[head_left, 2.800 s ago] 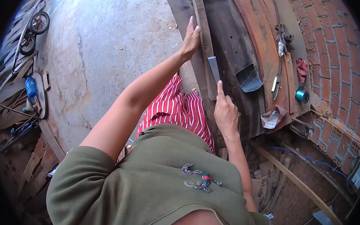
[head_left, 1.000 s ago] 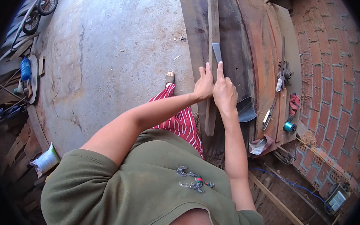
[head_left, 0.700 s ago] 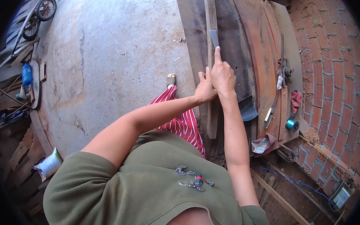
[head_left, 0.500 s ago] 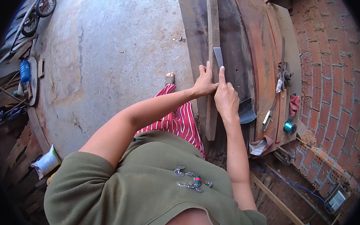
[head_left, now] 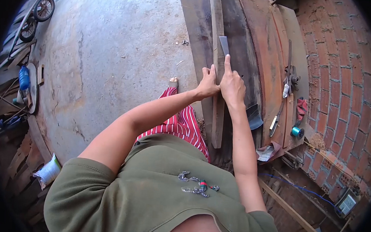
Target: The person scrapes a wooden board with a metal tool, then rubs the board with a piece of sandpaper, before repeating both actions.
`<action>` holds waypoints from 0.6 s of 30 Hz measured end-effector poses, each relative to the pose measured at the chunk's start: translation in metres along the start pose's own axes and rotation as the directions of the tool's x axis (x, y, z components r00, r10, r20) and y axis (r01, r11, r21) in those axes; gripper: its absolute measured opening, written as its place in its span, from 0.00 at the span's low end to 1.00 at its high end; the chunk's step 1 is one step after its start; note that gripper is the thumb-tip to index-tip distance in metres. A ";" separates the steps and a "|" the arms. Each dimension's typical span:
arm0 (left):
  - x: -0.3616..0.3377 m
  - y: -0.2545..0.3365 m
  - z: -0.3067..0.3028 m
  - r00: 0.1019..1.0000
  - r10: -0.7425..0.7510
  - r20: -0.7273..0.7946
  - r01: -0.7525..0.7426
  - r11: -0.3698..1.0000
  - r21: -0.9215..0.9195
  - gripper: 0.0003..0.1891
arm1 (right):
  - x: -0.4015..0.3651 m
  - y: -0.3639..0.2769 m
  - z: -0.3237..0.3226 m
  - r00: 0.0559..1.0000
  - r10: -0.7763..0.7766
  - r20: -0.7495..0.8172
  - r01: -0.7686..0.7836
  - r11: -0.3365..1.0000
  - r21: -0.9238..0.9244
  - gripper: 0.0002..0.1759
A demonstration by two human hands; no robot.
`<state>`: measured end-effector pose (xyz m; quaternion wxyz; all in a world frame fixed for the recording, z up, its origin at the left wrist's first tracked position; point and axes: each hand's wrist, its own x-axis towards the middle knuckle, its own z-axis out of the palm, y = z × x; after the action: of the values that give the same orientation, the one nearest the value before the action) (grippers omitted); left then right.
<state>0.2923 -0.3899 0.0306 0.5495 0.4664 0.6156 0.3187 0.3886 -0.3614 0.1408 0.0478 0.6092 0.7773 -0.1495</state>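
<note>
A long narrow wooden strip (head_left: 216, 28) lies lengthwise on a dark board (head_left: 237, 38). My left hand (head_left: 208, 83) grips the strip, fingers on its left edge. Just right of it, my right hand (head_left: 232, 85) is closed round a flat metal blade (head_left: 224, 45), with the index finger stretched along it. The blade's broad end points away from me and rests at the strip's right edge. Its handle is hidden in the hand. A dark curved piece (head_left: 254, 116) lies on the board to the right of my right wrist.
On the right are a long thin tool (head_left: 274, 121), a red cloth (head_left: 302, 108), a teal spool (head_left: 296, 131) and a sandpaper piece (head_left: 266, 153), beside a brick wall (head_left: 344, 83). Wheels (head_left: 44, 8) and a blue bottle (head_left: 24, 78) are at the left.
My right hand and the blade have moved forward along the strip, away from me. My left hand still holds the strip in nearly the same place.
</note>
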 end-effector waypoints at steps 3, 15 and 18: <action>0.002 -0.003 -0.003 1.000 0.012 -0.008 -0.011 0.999 0.044 0.61 | 0.007 -0.003 0.003 0.997 0.009 -0.072 -0.006 0.999 0.047 0.37; 0.011 0.008 -0.012 1.000 0.026 0.009 -0.026 0.998 0.051 0.54 | 0.051 -0.011 -0.004 0.997 -0.036 -0.073 0.034 0.999 -0.028 0.37; 0.021 0.013 -0.024 1.000 0.024 0.018 -0.026 0.997 0.073 0.59 | 0.038 -0.005 -0.005 0.998 -0.046 -0.054 0.044 0.998 -0.036 0.37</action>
<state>0.2729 -0.3630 0.0394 0.5333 0.4966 0.6162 0.2987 0.3751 -0.3259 0.1364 0.0340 0.5946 0.7942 -0.1203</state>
